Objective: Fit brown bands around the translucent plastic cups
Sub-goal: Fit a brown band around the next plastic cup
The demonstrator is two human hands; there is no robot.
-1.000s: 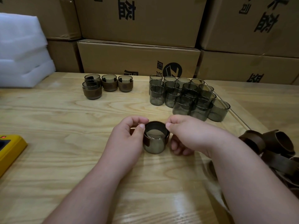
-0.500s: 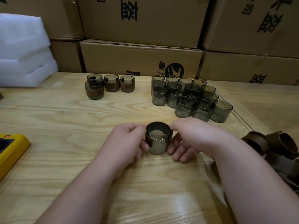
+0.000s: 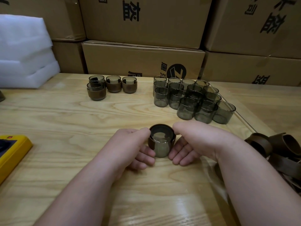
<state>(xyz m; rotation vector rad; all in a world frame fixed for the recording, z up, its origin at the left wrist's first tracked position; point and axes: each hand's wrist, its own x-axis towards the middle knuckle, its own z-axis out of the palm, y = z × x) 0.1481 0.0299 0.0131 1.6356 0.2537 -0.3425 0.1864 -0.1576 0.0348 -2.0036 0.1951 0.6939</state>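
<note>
At the near centre of the table (image 3: 65,121), the left hand (image 3: 128,147) and right hand (image 3: 195,141) curl around a translucent cup (image 3: 161,149), thumbs pinching its brown band (image 3: 150,141); the cup looks light, stiff and slippery, best gripped low on both sides while the pliable band slides down.

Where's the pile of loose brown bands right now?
In the head view, the loose brown bands lie at the far right edge of the wooden table, beside the right forearm and nearer than the unbanded cups.
</note>
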